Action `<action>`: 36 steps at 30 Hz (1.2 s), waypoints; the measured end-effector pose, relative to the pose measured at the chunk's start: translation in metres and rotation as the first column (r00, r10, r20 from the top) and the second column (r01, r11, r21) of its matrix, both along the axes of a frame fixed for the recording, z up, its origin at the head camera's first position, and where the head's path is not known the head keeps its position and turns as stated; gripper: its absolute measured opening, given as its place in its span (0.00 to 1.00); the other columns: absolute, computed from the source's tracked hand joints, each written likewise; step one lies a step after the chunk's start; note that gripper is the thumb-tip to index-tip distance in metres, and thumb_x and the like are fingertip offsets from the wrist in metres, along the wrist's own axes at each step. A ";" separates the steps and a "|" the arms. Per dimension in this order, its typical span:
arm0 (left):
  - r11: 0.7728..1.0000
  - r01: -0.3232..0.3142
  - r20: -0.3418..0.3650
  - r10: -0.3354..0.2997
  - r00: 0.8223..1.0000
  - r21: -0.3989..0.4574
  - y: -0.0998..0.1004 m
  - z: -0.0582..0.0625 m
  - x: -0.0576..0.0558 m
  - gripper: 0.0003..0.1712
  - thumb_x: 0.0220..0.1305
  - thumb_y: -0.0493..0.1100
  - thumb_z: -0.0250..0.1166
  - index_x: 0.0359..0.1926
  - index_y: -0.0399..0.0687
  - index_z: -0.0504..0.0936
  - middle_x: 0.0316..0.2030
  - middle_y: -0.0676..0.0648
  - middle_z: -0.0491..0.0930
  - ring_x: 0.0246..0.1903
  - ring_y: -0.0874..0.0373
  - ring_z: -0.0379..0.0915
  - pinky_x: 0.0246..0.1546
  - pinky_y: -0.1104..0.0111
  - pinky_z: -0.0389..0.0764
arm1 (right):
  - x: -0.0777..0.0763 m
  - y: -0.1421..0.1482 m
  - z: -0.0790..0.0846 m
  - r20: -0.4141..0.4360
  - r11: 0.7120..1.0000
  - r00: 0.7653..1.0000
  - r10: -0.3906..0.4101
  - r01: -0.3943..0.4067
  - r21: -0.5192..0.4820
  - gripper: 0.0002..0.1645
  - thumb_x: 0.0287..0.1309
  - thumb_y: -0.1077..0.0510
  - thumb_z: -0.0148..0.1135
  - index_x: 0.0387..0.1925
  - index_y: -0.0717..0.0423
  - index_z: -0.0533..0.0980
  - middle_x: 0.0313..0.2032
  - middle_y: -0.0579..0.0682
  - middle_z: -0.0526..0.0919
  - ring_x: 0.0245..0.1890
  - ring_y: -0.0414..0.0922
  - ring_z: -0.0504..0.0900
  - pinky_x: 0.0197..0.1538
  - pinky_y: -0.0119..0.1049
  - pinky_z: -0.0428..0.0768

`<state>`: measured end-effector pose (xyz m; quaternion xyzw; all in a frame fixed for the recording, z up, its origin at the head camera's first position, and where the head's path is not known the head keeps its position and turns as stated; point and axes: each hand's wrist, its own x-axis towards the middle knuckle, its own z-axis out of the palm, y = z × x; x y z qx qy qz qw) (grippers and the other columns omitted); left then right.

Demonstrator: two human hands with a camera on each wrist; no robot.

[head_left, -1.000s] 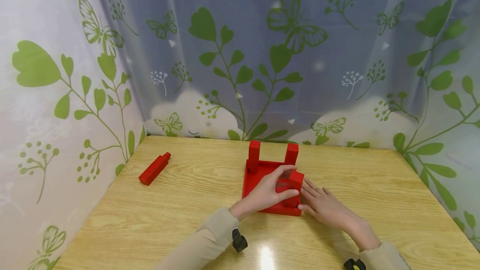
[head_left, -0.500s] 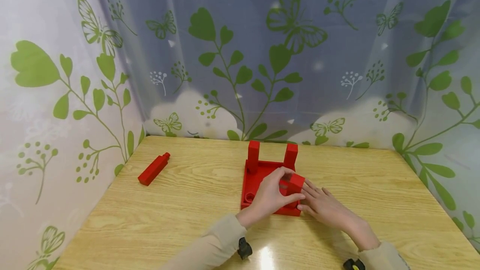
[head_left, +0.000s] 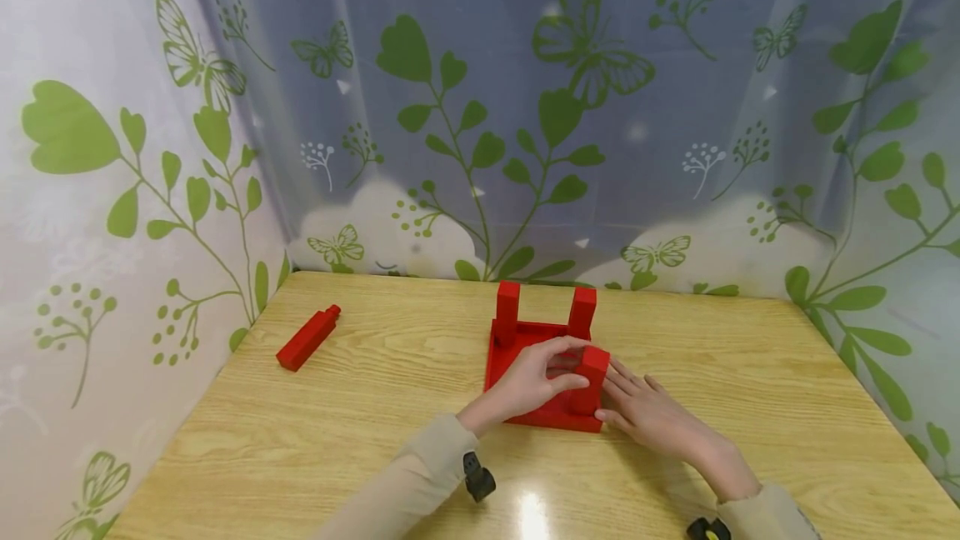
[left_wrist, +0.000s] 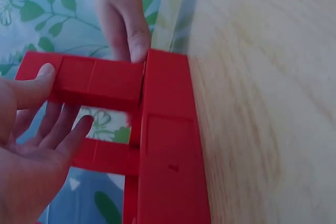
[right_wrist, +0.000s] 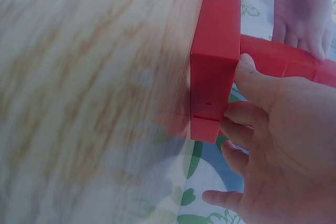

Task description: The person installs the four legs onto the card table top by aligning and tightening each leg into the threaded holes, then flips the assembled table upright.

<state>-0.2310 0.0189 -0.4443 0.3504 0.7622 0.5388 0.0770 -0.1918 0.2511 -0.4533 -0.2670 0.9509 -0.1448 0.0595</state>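
"Left hand [head_left: 529,378]?"
"Gripping the red post [head_left: 591,388], upright at the tray [head_left: 558,421]'s near right corner."
"Right hand [head_left: 654,417]?"
"Grasping nothing, fingers extended against the tray's side (a loose post [head_left: 308,340] lies leftward on the counter [head_left: 360,423])."

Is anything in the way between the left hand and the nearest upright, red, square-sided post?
Nothing visible: the left hand touches the post directly. No other object shows between the post's foot and the rimmed red square base either.

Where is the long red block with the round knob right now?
In the head view, the long red block lies at left on the pale wooden table, well left of the shallow red tray.
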 end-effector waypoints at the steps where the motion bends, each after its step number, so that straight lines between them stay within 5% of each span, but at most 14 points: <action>1: 1.000 0.014 0.007 -0.014 1.000 -0.006 -0.001 0.000 -0.002 0.30 0.68 0.39 0.68 0.69 0.48 0.73 0.61 0.49 0.79 0.57 0.61 0.79 0.58 0.74 0.77 | 0.000 0.000 0.000 0.001 1.000 1.000 0.001 -0.001 -0.006 0.41 0.74 0.41 0.52 0.74 0.65 0.62 0.74 0.67 0.59 0.75 0.67 0.55 0.67 0.75 0.57; 11: 0.997 0.079 0.021 -0.079 0.997 0.007 -0.005 0.001 -0.003 0.37 0.66 0.37 0.69 0.74 0.47 0.66 0.70 0.48 0.70 0.66 0.57 0.70 0.65 0.59 0.75 | 0.002 0.000 0.004 0.018 1.000 1.000 0.002 -0.002 -0.019 0.41 0.74 0.40 0.52 0.74 0.65 0.62 0.74 0.67 0.59 0.75 0.68 0.54 0.66 0.76 0.57; 16: 0.999 -0.041 -0.069 0.042 0.997 0.008 0.002 0.001 0.004 0.38 0.59 0.43 0.76 0.68 0.48 0.71 0.65 0.50 0.75 0.61 0.61 0.74 0.60 0.67 0.78 | 0.003 0.001 0.004 0.043 1.000 0.999 -0.005 0.006 -0.023 0.41 0.74 0.41 0.52 0.72 0.69 0.63 0.73 0.70 0.59 0.75 0.69 0.54 0.67 0.75 0.56; 20: 0.988 -0.152 -0.119 0.154 0.981 0.022 0.010 -0.001 0.010 0.32 0.57 0.47 0.78 0.60 0.48 0.76 0.57 0.52 0.79 0.54 0.64 0.77 0.54 0.75 0.79 | 0.003 0.001 0.004 0.041 1.000 0.999 0.002 -0.001 -0.024 0.40 0.75 0.41 0.51 0.71 0.69 0.65 0.73 0.71 0.60 0.74 0.69 0.54 0.67 0.76 0.55; 24: 0.979 -0.201 -0.150 0.201 0.968 0.019 0.013 -0.001 0.012 0.30 0.56 0.48 0.79 0.57 0.49 0.77 0.53 0.53 0.80 0.48 0.65 0.79 0.50 0.77 0.80 | 0.002 0.001 0.003 0.037 1.000 0.999 0.004 -0.003 -0.020 0.40 0.75 0.41 0.51 0.72 0.69 0.65 0.73 0.70 0.59 0.75 0.69 0.54 0.67 0.76 0.55; 29: 0.987 -0.158 -0.101 0.159 0.982 0.023 0.010 0.000 0.010 0.25 0.60 0.45 0.76 0.56 0.49 0.77 0.52 0.52 0.82 0.48 0.64 0.81 0.51 0.73 0.82 | 0.001 0.000 0.002 0.018 1.000 1.000 0.004 -0.004 -0.007 0.40 0.74 0.40 0.52 0.72 0.68 0.64 0.74 0.69 0.59 0.75 0.68 0.55 0.67 0.75 0.56; 36: 0.999 -0.029 -0.118 0.024 0.993 -0.041 0.002 0.001 0.003 0.26 0.68 0.44 0.69 0.64 0.50 0.75 0.55 0.53 0.82 0.55 0.66 0.78 0.58 0.74 0.77 | 0.001 0.000 0.001 0.011 1.000 1.000 -0.002 0.002 -0.007 0.41 0.74 0.41 0.53 0.73 0.67 0.63 0.74 0.67 0.59 0.75 0.67 0.55 0.67 0.76 0.56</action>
